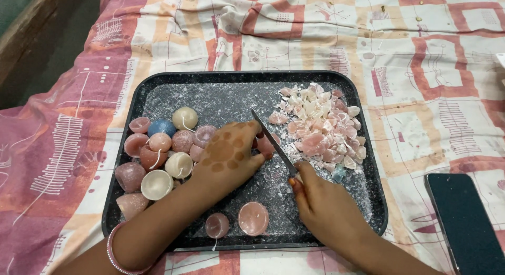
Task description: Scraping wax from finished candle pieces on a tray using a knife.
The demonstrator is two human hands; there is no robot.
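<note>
A black tray (210, 79) dusted with white wax crumbs lies on a patterned bedsheet. My left hand (229, 156) presses down on a pink candle piece (266, 144) near the tray's middle. My right hand (321, 206) grips a knife (273, 141) whose blade angles up and left, its edge against that pink piece. A heap of chopped pink and white wax chunks (323, 127) sits on the tray's right half. Several small round candles (158, 154), pink, cream and one blue, are clustered at the tray's left. Two more round candles (239, 221) rest near the front rim.
A dark phone (465, 222) lies face up on the sheet at the lower right. The pink, orange and white bedsheet (421, 70) spreads around the tray. The bed's edge and a dark floor (37, 48) show at the upper left.
</note>
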